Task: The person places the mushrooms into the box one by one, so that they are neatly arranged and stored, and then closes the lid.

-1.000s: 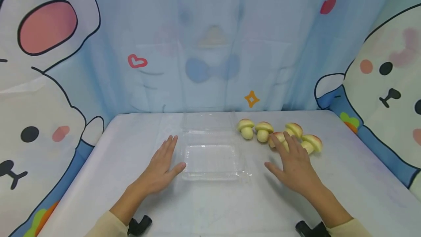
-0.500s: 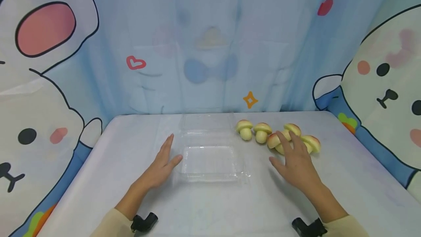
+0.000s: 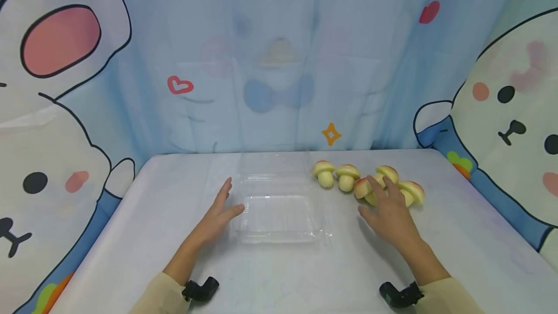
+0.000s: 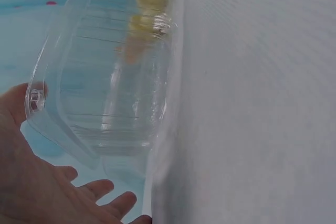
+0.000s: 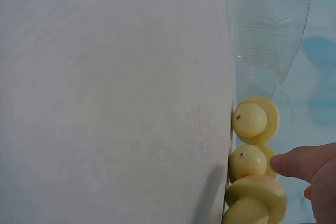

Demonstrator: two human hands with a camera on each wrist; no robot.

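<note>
A clear plastic clamshell container [image 3: 279,210] lies open on the white table [image 3: 279,270], its lid [image 3: 272,164] folded back toward the curtain. My left hand [image 3: 221,207] stands on its edge with straight fingers, its thumb against the container's left side; the left wrist view shows the palm [image 4: 31,182] beside the container [image 4: 105,77]. Several toy mushrooms lie in a row to the right: one [image 3: 323,173], another [image 3: 348,177], a reddish one [image 3: 364,189]. My right hand [image 3: 385,205] hovers over the reddish one with extended fingers. A fingertip [image 5: 302,162] touches a mushroom [image 5: 247,162].
A blue cartoon curtain [image 3: 279,62] backs the table, with printed panels at both sides. More mushrooms [image 3: 414,191] lie beyond my right hand. Black wrist mounts [image 3: 200,289] sit at both cuffs. The table's front and right parts are bare.
My left hand has tipped from lying flat onto its edge at the container's left side. My right hand has shifted slightly left over the mushrooms.
</note>
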